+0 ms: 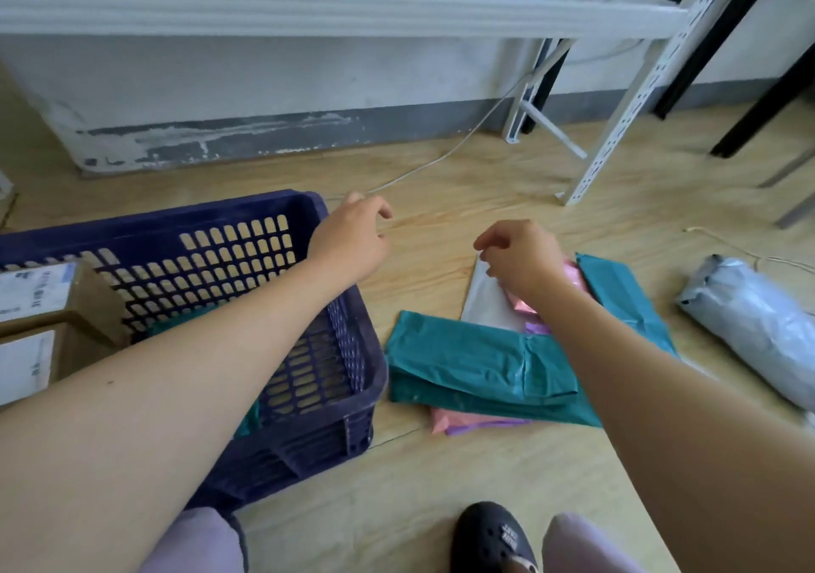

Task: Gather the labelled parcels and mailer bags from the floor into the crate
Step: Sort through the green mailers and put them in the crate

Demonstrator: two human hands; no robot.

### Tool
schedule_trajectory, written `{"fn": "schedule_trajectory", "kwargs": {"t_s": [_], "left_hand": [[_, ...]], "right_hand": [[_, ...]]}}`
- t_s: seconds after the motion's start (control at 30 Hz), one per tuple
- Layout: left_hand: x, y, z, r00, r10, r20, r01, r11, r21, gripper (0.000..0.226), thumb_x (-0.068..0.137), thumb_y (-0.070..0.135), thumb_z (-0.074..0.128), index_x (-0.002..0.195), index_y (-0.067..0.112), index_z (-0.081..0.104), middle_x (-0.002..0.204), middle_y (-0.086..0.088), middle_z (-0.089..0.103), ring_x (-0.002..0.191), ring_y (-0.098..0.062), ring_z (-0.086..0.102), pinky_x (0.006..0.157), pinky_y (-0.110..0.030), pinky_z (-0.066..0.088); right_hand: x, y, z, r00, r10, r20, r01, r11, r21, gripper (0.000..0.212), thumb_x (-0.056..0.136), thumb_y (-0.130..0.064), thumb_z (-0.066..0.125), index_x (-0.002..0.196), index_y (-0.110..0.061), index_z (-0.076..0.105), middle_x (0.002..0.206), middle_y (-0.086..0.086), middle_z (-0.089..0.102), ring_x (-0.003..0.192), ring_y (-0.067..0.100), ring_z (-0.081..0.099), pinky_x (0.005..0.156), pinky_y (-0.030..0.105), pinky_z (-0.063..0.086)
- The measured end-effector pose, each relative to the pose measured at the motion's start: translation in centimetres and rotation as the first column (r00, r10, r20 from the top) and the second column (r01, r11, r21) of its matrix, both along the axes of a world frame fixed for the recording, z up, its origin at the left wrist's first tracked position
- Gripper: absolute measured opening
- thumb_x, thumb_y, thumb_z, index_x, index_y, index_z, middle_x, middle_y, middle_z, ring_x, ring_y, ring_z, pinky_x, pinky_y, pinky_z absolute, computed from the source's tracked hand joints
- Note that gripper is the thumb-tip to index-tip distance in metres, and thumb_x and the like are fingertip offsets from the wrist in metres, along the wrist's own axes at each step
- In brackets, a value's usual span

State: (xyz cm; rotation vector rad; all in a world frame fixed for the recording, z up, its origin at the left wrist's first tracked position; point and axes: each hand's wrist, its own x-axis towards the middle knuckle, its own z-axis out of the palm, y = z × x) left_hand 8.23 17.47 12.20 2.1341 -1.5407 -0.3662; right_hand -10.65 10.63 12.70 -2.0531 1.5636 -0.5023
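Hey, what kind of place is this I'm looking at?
Probably a small parcel packing or storage room: labelled boxes in a blue crate, mailer bags piled on the wood-look floor, and white slotted metal shelving behind.

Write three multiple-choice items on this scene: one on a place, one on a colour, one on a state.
1. Where are the cardboard boxes?
A. In the crate
B. On the shelf
C. Beside the shoe

2. What colour is the crate?
A. Red
B. Dark blue
C. White

3. What is the right hand doing?
A. Lying flat on the floor
B. Pinching the silver bag
C. Holding a box

Answers:
1 A, the boxes stand inside its walls.
2 B, its slotted walls are dark blue.
3 B, its fingers curl on the bag's far corner.
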Motion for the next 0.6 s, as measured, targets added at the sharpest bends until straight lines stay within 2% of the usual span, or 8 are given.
{"fn": "schedule_trajectory", "kwargs": {"t_s": [0.13,0.23,0.3,0.43,0.47,0.53,0.6], "left_hand": [[-5.2,-2.5,-1.9,0.992,-0.129,0.017,0.128,0.990,0.052,0.034,0.087,0.017,0.053,0.120,0.021,0.053,0.130,-0.002,0.044,0.105,-0.024,0.054,0.083,-0.036,0.048],[-8.7,-3.7,-4.3,0.986,-0.169,0.002,0.167,0.977,0.131,0.036,0.086,0.017,0.053,0.122,0.021,0.052,0.133,-0.003,0.043,0.109,-0.026,0.054,0.081,-0.033,0.045],[-11.1,-4.2,-6.0,0.985,-0.168,-0.029,0.171,0.969,0.181,0.037,0.086,0.015,0.051,0.123,0.021,0.051,0.133,-0.004,0.042,0.110,-0.027,0.053,0.080,-0.033,0.042],[-14.0,-4.2,-9.7,0.987,-0.113,-0.112,0.142,0.944,0.297,0.041,0.088,0.007,0.046,0.127,0.020,0.048,0.136,-0.005,0.039,0.120,-0.028,0.048,0.091,-0.036,0.040],[-14.2,-4.0,-10.5,0.987,-0.096,-0.130,0.134,0.937,0.324,0.043,0.088,0.006,0.045,0.128,0.020,0.047,0.136,-0.006,0.039,0.120,-0.028,0.047,0.093,-0.036,0.040],[-14.4,-3.4,-12.0,0.984,-0.059,-0.167,0.119,0.920,0.374,0.046,0.087,0.003,0.044,0.130,0.019,0.046,0.137,-0.007,0.038,0.121,-0.028,0.048,0.094,-0.036,0.041],[-14.5,-3.1,-13.0,0.984,-0.046,-0.174,0.116,0.901,0.419,0.049,0.087,0.002,0.043,0.133,0.018,0.043,0.139,-0.007,0.036,0.120,-0.028,0.048,0.095,-0.037,0.042]], "right_hand": [[-3.8,-1.1,-1.7,0.986,-0.033,-0.163,0.030,0.999,-0.018,0.027,0.086,-0.008,0.049,0.097,-0.017,0.072,0.105,0.004,0.070,0.094,0.023,0.062,0.071,0.024,0.042],[-5.6,-1.5,-4.4,0.968,-0.062,-0.245,0.062,0.998,-0.006,0.026,0.091,-0.016,0.050,0.106,-0.020,0.070,0.106,0.007,0.069,0.100,0.024,0.060,0.069,0.021,0.033],[-6.4,-1.5,-6.6,0.956,-0.056,-0.289,0.083,0.993,0.083,0.031,0.088,-0.011,0.049,0.111,-0.021,0.068,0.108,0.008,0.069,0.105,0.027,0.061,0.071,0.023,0.037],[-6.9,-0.4,-10.6,0.924,0.041,-0.379,0.079,0.951,0.298,0.042,0.082,-0.006,0.048,0.118,-0.021,0.063,0.117,0.003,0.066,0.106,0.025,0.062,0.085,0.027,0.048],[-6.9,-0.2,-11.4,0.916,0.073,-0.394,0.080,0.931,0.357,0.043,0.082,-0.007,0.047,0.120,-0.021,0.061,0.116,0.002,0.067,0.102,0.025,0.064,0.087,0.027,0.050],[-7.0,0.5,-12.5,0.903,0.139,-0.407,0.078,0.878,0.472,0.044,0.083,-0.008,0.044,0.123,-0.020,0.058,0.110,0.003,0.069,0.080,0.026,0.069,0.089,0.028,0.053],[-7.2,1.1,-13.2,0.873,0.226,-0.433,0.062,0.828,0.557,0.046,0.086,-0.009,0.040,0.129,-0.017,0.051,0.107,0.005,0.068,0.058,0.022,0.062,0.088,0.031,0.055]]}}
